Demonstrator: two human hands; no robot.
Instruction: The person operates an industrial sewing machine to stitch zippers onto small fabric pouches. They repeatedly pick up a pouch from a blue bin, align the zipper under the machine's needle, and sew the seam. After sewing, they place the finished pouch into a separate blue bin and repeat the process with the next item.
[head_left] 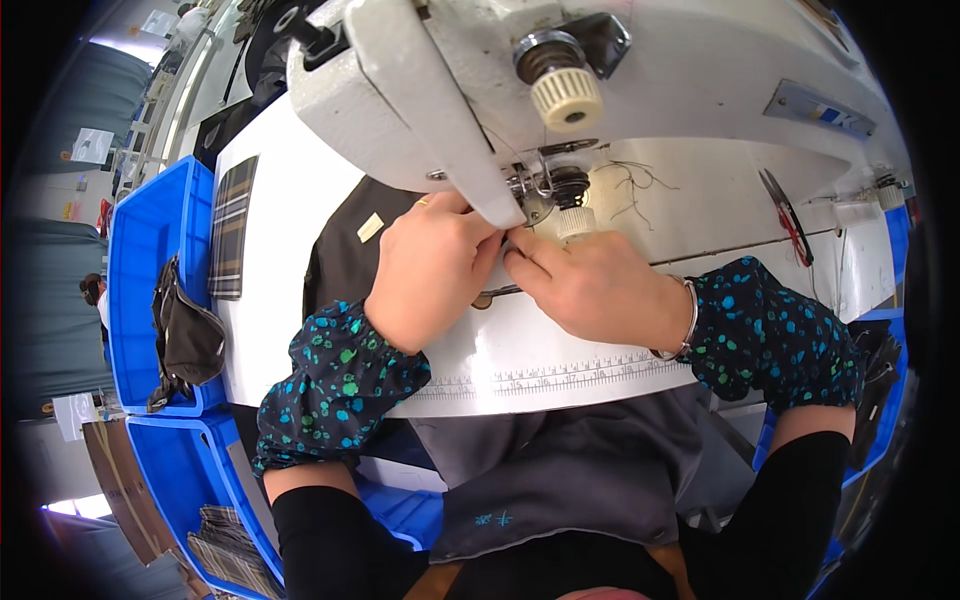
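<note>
Both hands, left (432,268) and right (590,285), on dark fabric (345,250) beneath sewing machine (600,90).

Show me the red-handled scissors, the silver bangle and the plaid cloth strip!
red-handled scissors (790,222), head view, on the handles.
silver bangle (690,318), head view, on its band at the wrist.
plaid cloth strip (231,228), head view, mid-strip.

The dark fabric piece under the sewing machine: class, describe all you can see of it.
The dark fabric piece looks like brown-black woven cloth with a small pale label sewn on. It lies flat on the white sewing table, left of the needle area. The left hand rests on it; the right hand meets it fingertip to fingertip beneath the machine head.
</note>
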